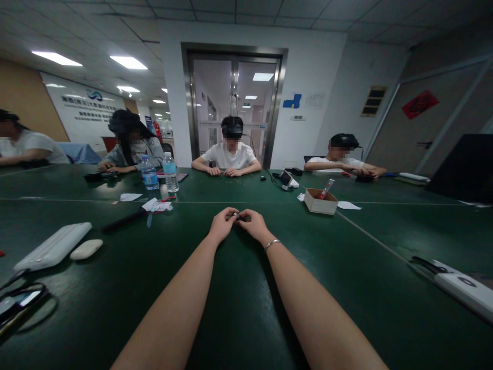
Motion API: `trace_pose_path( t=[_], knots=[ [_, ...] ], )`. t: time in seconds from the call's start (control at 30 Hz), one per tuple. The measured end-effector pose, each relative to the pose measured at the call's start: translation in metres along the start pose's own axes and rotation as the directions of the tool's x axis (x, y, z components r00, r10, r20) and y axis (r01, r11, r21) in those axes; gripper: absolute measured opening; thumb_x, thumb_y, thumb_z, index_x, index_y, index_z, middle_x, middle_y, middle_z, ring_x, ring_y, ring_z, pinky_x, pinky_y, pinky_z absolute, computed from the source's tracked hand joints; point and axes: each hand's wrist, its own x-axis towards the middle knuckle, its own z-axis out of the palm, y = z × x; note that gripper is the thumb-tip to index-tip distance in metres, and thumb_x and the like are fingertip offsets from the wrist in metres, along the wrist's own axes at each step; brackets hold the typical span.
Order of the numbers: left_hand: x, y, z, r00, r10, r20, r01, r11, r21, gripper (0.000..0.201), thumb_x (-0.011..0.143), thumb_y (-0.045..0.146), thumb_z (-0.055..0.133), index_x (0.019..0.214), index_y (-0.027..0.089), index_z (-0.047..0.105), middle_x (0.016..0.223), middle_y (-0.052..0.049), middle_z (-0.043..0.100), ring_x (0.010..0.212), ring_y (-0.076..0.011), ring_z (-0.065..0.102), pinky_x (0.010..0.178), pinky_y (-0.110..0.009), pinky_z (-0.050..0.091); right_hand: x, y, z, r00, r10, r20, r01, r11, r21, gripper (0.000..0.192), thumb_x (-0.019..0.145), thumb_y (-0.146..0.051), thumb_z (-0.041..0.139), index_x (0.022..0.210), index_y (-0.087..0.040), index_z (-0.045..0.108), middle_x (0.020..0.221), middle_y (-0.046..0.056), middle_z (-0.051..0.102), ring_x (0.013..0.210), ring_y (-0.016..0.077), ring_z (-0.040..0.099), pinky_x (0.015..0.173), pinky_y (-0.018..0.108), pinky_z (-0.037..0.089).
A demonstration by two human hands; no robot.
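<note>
dim room, bright ceiling panels, edges warped by wide-angle lens.

Bare green table lay open across the lower middle of the frame, between and beside both forearms. Blocked at lower left by a white case, a small white oval pad just beside it, and a cabled device at the left edge. Hemmed ahead on the left by a dark stick with papers and two water bottles. Obstructed right of centre by a small cardboard box. Crowded at lower right by a white slab with a dark tool. Open lane left straight ahead, past the left hand and right hand, toward mid-table.
</note>
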Motion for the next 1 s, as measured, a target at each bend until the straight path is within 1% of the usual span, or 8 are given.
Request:
trace_pose_path(
  t=[0.1, 0.2, 0.37, 0.47, 0.57, 0.77, 0.9, 1.0],
  knots=[
    [0.000, 0.000, -0.002, 0.999, -0.052, -0.009, 0.053, 0.998, 0.044, 0.019, 0.078, 0.023, 0.054, 0.095, 0.021, 0.062, 0.094, -0.004, 0.064, 0.085, -0.0149, 0.059, 0.077, -0.027, 0.047, 0.000, 0.002, -0.001, 0.999, -0.034, -0.033, 0.032, 0.997, -0.063, 0.020, 0.066, -0.015, 0.065, 0.086, -0.018, 0.065, 0.080, 0.001, 0.060, 0.061, 0.0107, 0.053, 0.061, 0.023, 0.043],
    [-0.001, 0.003, -0.005, 0.994, -0.109, -0.021, 0.111, 0.979, 0.169, 0.019, 0.077, 0.031, 0.055, 0.090, 0.020, 0.064, 0.087, -0.004, 0.066, 0.080, -0.0155, 0.059, 0.073, -0.026, 0.045, 0.000, 0.001, -0.002, 0.998, -0.055, -0.030, 0.052, 0.993, -0.110, 0.021, 0.065, -0.012, 0.065, 0.085, -0.018, 0.066, 0.082, 0.001, 0.057, 0.064, 0.0109, 0.051, 0.064, 0.024, 0.043],
    [-0.005, 0.015, -0.011, 0.986, -0.159, -0.048, 0.164, 0.890, 0.426, 0.038, 0.078, 0.050, 0.047, 0.074, 0.019, 0.068, 0.083, -0.006, 0.065, 0.075, -0.0185, 0.058, 0.064, -0.027, 0.040, -0.001, -0.004, -0.004, 0.998, -0.056, 0.005, 0.056, 0.988, -0.147, 0.023, 0.063, -0.013, 0.068, 0.086, -0.018, 0.067, 0.078, 0.000, 0.053, 0.066, 0.0116, 0.049, 0.066, 0.025, 0.042],
    [-0.006, 0.018, -0.012, 0.984, -0.176, 0.009, 0.151, 0.866, 0.477, 0.049, 0.080, 0.053, 0.039, 0.059, 0.018, 0.065, 0.069, -0.005, 0.064, 0.066, -0.0172, 0.057, 0.061, -0.027, 0.037, -0.001, -0.005, -0.004, 0.998, -0.054, 0.029, 0.058, 0.989, -0.139, 0.025, 0.063, -0.012, 0.068, 0.087, -0.018, 0.067, 0.077, 0.000, 0.052, 0.066, 0.0114, 0.049, 0.066, 0.025, 0.041],
    [-0.006, 0.018, -0.011, 0.984, -0.177, 0.023, 0.145, 0.868, 0.474, 0.052, 0.082, 0.053, 0.036, 0.053, 0.018, 0.062, 0.064, -0.003, 0.062, 0.062, -0.0160, 0.056, 0.060, -0.027, 0.035, -0.001, -0.005, -0.004, 0.997, -0.067, 0.034, 0.071, 0.988, -0.134, 0.024, 0.063, -0.012, 0.068, 0.086, -0.018, 0.067, 0.076, 0.000, 0.051, 0.066, 0.0115, 0.048, 0.066, 0.025, 0.041],
    [-0.006, 0.016, -0.010, 0.981, -0.192, 0.011, 0.166, 0.872, 0.460, 0.051, 0.082, 0.053, 0.035, 0.059, 0.018, 0.063, 0.066, -0.004, 0.062, 0.063, -0.0163, 0.055, 0.059, -0.026, 0.036, -0.001, -0.006, -0.002, 0.997, -0.074, 0.020, 0.076, 0.989, -0.124, 0.023, 0.064, -0.011, 0.068, 0.086, -0.017, 0.066, 0.077, 0.000, 0.051, 0.065, 0.0113, 0.048, 0.065, 0.025, 0.042],
    [-0.004, 0.012, -0.009, 0.987, -0.160, -0.001, 0.140, 0.860, 0.492, 0.048, 0.082, 0.052, 0.035, 0.066, 0.017, 0.065, 0.082, -0.006, 0.062, 0.074, -0.0176, 0.056, 0.064, -0.026, 0.038, 0.001, -0.002, -0.001, 0.999, -0.047, 0.013, 0.048, 0.992, -0.121, 0.023, 0.064, -0.013, 0.067, 0.087, -0.018, 0.067, 0.080, 0.000, 0.052, 0.066, 0.0112, 0.049, 0.064, 0.025, 0.042],
    [-0.003, 0.007, -0.008, 0.991, -0.133, 0.002, 0.115, 0.868, 0.484, 0.040, 0.082, 0.049, 0.040, 0.077, 0.018, 0.065, 0.092, -0.007, 0.059, 0.081, -0.0180, 0.055, 0.069, -0.027, 0.040, 0.002, 0.003, 0.001, 0.999, -0.033, 0.013, 0.034, 0.993, -0.117, 0.022, 0.065, -0.017, 0.068, 0.087, -0.018, 0.067, 0.080, 0.001, 0.053, 0.067, 0.0115, 0.051, 0.065, 0.025, 0.043]
  ],
)
